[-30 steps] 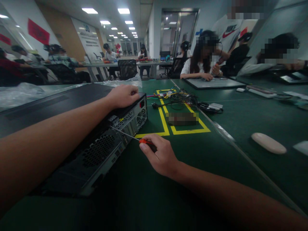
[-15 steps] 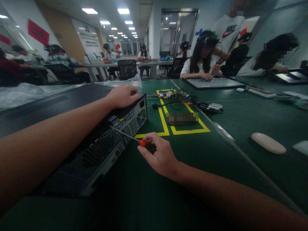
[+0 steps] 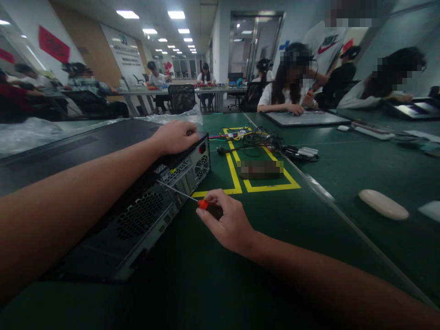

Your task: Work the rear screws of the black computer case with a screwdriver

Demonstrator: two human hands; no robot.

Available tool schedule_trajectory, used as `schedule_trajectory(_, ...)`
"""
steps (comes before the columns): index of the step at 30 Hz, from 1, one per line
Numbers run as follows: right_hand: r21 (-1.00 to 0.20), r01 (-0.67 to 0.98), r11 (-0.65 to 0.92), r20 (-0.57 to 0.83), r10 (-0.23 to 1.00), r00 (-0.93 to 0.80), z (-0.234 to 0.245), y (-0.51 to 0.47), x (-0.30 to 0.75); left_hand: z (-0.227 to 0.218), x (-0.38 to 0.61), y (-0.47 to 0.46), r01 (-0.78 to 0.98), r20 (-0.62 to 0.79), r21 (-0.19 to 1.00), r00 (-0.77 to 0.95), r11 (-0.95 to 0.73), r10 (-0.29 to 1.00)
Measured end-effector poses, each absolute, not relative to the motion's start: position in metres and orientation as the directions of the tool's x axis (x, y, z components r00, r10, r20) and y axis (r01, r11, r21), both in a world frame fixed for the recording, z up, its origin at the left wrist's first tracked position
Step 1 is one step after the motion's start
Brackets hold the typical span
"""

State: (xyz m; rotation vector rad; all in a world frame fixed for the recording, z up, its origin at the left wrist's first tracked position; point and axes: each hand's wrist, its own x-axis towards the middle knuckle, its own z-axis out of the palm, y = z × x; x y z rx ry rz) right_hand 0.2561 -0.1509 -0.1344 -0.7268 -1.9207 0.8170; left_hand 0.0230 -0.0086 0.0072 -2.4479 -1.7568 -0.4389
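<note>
A black computer case (image 3: pixel 117 137) lies on its side at the left, its rear panel with vents and ports turned toward the right. Across its top reaches my left arm, and my left hand (image 3: pixel 176 137) bears on the top near the far rear edge, fingers bent around that edge and partly hidden. My right hand (image 3: pixel 230 220) is closed around the dark handle of a screwdriver (image 3: pixel 203 204) with an orange collar. The thin shaft points up and left, its tip at the upper edge of the rear panel; the screw there is too small to make out.
Bundled cables (image 3: pixel 264 140) and a blurred-out dark block (image 3: pixel 261 169) lie by yellow tape frames (image 3: pixel 271 188) on the green table (image 3: pixel 309 256). A pale computer mouse (image 3: pixel 383 204) is at right. Plastic wrap (image 3: pixel 30 135) lies behind the case. Co-workers sit opposite.
My hands, the screwdriver and the case hold almost the same positions. A standing person in the background has shifted slightly.
</note>
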Motion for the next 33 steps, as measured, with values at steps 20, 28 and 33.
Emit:
schedule_trajectory(20, -0.79, 0.167, 0.59, 0.486, 0.769, -0.416, -0.1339, -0.1522, 0.2552, 0.007, 0.0233, -0.0085, 0.943, 0.298, 0.1, 0.275, -0.316, 0.914)
schedule_trajectory(28, -0.788, 0.186, 0.586, 0.476, 0.773, -0.42, -0.1321, -0.153, 0.2557, 0.0072, 0.0233, -0.0084, 0.941, 0.288, 0.107, 0.279, -0.32, 0.916)
schedule_trajectory(33, -0.793, 0.171, 0.585, 0.481, 0.773, -0.413, -0.1327, -0.1535, 0.2553, 0.0077, 0.0239, -0.0093, 0.942, 0.289, 0.087, 0.288, -0.325, 0.913)
